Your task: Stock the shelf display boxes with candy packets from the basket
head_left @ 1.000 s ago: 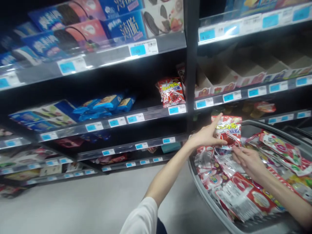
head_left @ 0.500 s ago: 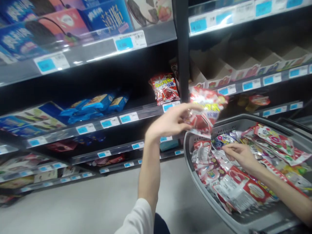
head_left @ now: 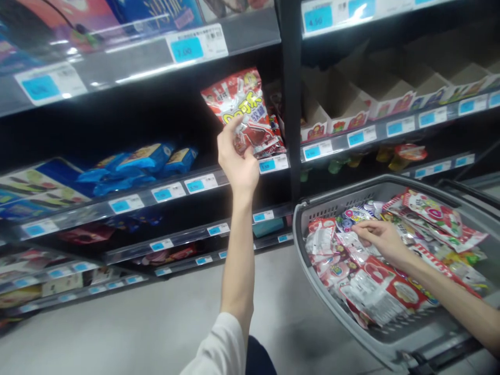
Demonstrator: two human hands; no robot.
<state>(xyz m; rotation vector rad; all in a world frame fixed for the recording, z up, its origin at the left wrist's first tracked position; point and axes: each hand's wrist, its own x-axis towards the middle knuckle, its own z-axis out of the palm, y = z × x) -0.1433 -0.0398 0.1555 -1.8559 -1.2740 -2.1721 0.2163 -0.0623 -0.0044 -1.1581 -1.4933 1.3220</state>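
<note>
My left hand (head_left: 239,162) grips the lower edge of a red gummy candy bag (head_left: 250,107), thumb in front. This bag is held up at the middle shelf, front towards me and slightly tilted. Behind it, a second red candy bag (head_left: 278,145) stands on the shelf, mostly covered. My right hand (head_left: 380,240) is over the grey shopping basket (head_left: 302,255), its fingers curled together beside a purple candy bag (head_left: 349,217). Whether anything is between those fingers is hidden. Several red, white and silver candy bags (head_left: 390,297) lie in the basket.
Blue snack packs (head_left: 146,157) lie on the same shelf to the left. A dark upright post (head_left: 291,104) divides the shelves. Right of it stand open cardboard display boxes (head_left: 386,96). Price tags line the shelf edges. Grey floor (head_left: 156,323) lies below.
My left hand has carried the red candy bag from above the basket's edge up and left, to in front of the one on the shelf. My right hand stays over the basket. The view has shifted slightly.
</note>
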